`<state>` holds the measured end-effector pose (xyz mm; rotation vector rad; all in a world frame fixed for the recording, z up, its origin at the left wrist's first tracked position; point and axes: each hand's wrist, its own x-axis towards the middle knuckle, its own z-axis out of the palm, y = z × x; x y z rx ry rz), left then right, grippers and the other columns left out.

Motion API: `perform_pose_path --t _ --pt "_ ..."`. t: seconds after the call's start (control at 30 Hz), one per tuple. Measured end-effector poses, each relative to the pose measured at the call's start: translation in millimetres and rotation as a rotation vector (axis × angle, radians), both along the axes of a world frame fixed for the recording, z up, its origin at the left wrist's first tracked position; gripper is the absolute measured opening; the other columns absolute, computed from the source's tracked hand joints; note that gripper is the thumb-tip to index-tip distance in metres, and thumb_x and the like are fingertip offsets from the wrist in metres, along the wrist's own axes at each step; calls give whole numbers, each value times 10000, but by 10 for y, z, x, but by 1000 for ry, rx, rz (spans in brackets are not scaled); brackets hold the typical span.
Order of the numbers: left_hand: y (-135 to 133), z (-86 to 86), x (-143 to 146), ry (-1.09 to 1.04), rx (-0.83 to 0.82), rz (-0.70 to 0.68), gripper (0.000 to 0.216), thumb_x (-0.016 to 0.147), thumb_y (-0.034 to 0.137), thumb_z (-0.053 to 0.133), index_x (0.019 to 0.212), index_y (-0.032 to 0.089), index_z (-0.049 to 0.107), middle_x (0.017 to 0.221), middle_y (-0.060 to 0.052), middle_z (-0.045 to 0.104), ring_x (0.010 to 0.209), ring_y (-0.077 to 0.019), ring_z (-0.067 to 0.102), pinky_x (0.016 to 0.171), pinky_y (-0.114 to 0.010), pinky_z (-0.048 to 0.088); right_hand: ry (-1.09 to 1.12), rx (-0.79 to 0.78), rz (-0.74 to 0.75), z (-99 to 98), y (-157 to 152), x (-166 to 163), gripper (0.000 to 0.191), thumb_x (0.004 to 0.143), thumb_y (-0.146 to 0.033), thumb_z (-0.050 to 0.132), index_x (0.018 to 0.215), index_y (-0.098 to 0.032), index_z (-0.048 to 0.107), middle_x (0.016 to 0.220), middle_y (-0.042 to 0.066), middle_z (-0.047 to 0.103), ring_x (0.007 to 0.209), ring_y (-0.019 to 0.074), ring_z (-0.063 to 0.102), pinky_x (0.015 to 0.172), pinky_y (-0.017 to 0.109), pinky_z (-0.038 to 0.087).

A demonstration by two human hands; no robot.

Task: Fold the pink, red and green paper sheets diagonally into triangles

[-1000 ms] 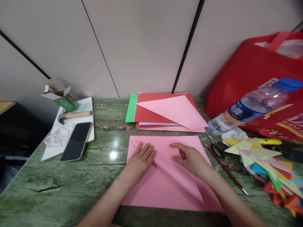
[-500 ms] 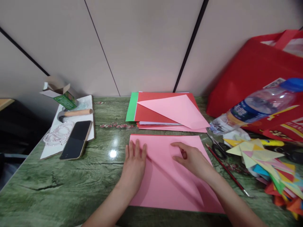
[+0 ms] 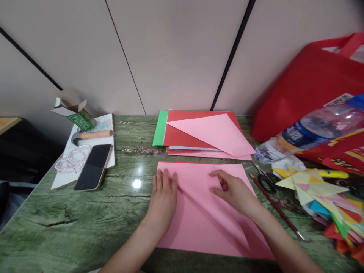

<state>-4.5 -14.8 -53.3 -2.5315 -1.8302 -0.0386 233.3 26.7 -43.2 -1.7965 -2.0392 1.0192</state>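
Observation:
A large pink paper sheet point(image 3: 204, 223) lies on the green marble-patterned table point(image 3: 85, 223), with a diagonal crease across it. My left hand point(image 3: 164, 197) lies flat on the sheet's left edge, fingers stretched out together and pointing away from me. My right hand point(image 3: 231, 189) rests on the sheet's upper right part, fingers loosely curled, forefinger and thumb pressing the paper. Neither hand holds anything.
A stack of red, green and pink paper point(image 3: 199, 134) lies behind the sheet. Scissors point(image 3: 264, 178), a red pencil point(image 3: 277, 206), folded coloured paper shapes point(image 3: 321, 193), a plastic bottle point(image 3: 315, 131) and a red bag point(image 3: 307, 87) are at the right. A phone point(image 3: 93, 167), beads point(image 3: 71, 161) and a green box point(image 3: 76, 115) are at the left.
My left hand slid left from the middle of the sheet to its left edge and turned to point straight ahead. The right hand stayed almost in place.

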Motion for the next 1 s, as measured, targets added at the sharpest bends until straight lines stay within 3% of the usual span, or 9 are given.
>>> perform_pose_path --t 0.17,0.4,0.63,0.77,1.0 --pt "5 9 10 -26 26 -20 567 801 -34 288 1352 80 361 1392 -272 386 1354 -383 197 1006 -560 364 19 5 -29 -15 2 9 287 711 -285 585 992 -224 580 618 -44 506 551 146 508 553 259 371" --pt "12 52 40 64 42 -13 505 798 -34 310 1274 56 456 1290 -242 506 1327 -359 295 986 -491 422 123 25 -49 -82 18 56 278 686 -344 628 934 -220 616 611 -52 517 515 122 494 519 240 374" --pt "31 118 71 173 -4 -32 529 783 -38 329 1284 56 471 1324 -275 475 1296 -372 337 976 -495 422 190 70 -94 -177 53 85 246 782 -426 543 800 -207 654 673 13 640 565 139 559 532 241 408" --pt "35 123 73 194 -19 -23 542 775 -41 343 1293 54 474 1339 -286 451 1284 -395 341 984 -499 412 95 147 -138 -132 49 72 222 747 -413 603 832 -216 660 662 1 640 554 141 569 553 249 415" --pt "25 3 13 130 23 -23 605 765 -68 288 1329 93 439 1382 -236 430 1344 -344 265 1015 -496 382 172 150 -195 -209 97 111 246 775 -401 564 918 -222 652 678 9 665 558 143 597 517 234 426"
